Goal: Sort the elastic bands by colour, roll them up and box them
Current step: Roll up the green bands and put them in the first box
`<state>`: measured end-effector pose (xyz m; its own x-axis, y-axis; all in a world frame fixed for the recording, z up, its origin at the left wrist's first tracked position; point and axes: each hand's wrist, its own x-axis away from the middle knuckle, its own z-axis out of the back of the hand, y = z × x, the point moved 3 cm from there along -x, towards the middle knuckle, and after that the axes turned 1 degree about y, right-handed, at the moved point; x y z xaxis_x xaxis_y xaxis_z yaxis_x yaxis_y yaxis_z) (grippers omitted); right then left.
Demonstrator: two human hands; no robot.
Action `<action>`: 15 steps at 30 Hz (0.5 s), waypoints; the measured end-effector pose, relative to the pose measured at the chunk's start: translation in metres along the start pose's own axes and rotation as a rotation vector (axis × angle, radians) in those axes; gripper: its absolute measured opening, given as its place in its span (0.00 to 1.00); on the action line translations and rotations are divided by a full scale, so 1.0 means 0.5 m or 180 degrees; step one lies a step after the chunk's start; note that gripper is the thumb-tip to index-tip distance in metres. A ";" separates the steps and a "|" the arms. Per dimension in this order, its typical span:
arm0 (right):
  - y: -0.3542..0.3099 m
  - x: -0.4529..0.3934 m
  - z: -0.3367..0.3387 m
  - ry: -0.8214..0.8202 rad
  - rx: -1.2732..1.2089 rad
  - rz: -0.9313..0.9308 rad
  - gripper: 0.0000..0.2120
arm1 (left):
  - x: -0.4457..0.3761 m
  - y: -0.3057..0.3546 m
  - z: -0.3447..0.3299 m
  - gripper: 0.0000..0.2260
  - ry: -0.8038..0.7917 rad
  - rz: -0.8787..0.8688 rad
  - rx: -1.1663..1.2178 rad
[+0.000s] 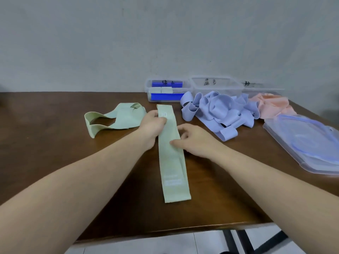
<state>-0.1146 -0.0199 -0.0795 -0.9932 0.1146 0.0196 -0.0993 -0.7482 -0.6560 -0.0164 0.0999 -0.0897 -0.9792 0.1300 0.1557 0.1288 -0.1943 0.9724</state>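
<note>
A green band [172,158] lies flat on the bench [55,153], its near end toward the person and its far end pointing at the boxes. The right hand [190,140] rests at the band's right edge about midway, fingers loosely curled, thumb tip touching the fabric. The left hand [153,125] pinches the left edge near the far end, fingers clamped on it.

This looks like smoothing before rolling. To roll well, square both edges first, then start a tight turn at one end and keep the sides aligned so the roll does not cone.

Left of it lies a second green band [113,119], looped. To the right are a blue pile [218,110], a pink pile [271,105] and lids [308,142]. At the back stand three labelled boxes [216,85].
</note>
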 end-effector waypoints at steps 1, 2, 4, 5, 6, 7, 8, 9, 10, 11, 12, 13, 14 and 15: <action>0.007 -0.007 -0.002 0.0089 0.0108 0.0008 0.17 | -0.005 0.001 -0.002 0.18 -0.0011 0.0006 -0.0091; 0.015 -0.012 -0.003 0.0182 0.0205 0.0006 0.17 | -0.007 0.002 -0.004 0.19 -0.0051 -0.0004 -0.0186; 0.028 -0.015 -0.005 0.0339 0.0320 0.0020 0.14 | -0.004 0.002 -0.006 0.23 -0.0092 -0.0039 -0.0400; 0.033 -0.014 -0.005 0.0409 0.0326 0.0034 0.14 | -0.001 0.000 -0.005 0.25 -0.0092 -0.0060 -0.0488; 0.037 -0.011 -0.004 0.0472 0.0293 0.0049 0.15 | 0.005 -0.002 -0.004 0.26 -0.0079 -0.0107 -0.0527; 0.040 -0.006 -0.005 0.0505 0.0233 0.0057 0.16 | 0.013 -0.005 -0.002 0.26 -0.0072 -0.0147 -0.0540; 0.045 0.000 -0.006 0.0549 0.0143 0.0102 0.16 | 0.025 -0.009 0.001 0.25 -0.0053 -0.0213 -0.0562; 0.050 0.007 -0.008 0.0601 0.0031 0.0198 0.15 | 0.038 -0.014 0.005 0.24 -0.0048 -0.0321 -0.0605; 0.054 0.015 -0.010 0.0667 -0.0099 0.0318 0.14 | 0.057 -0.018 0.011 0.22 -0.0062 -0.0487 -0.0660; 0.058 0.025 -0.012 0.0703 -0.0204 0.0426 0.13 | 0.076 -0.023 0.019 0.19 -0.0093 -0.0674 -0.0694; 0.062 0.035 -0.014 0.0695 -0.0272 0.0509 0.12 | 0.097 -0.028 0.026 0.16 -0.0132 -0.0838 -0.0730; 0.063 0.049 -0.016 0.0642 -0.0292 0.0599 0.11 | 0.115 -0.035 0.035 0.14 -0.0150 -0.0998 -0.0824; 0.064 0.063 -0.018 0.0576 -0.0297 0.0706 0.11 | 0.132 -0.042 0.045 0.12 -0.0148 -0.1157 -0.1022; 0.064 0.080 -0.019 0.0512 -0.0281 0.0836 0.11 | 0.147 -0.049 0.054 0.10 -0.0148 -0.1313 -0.1280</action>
<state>-0.1571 -0.0330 -0.1068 -0.9612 0.0321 -0.2740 0.1720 -0.7071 -0.6859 -0.0875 0.1403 -0.0975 -0.9267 0.3141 -0.2061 -0.3408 -0.4716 0.8133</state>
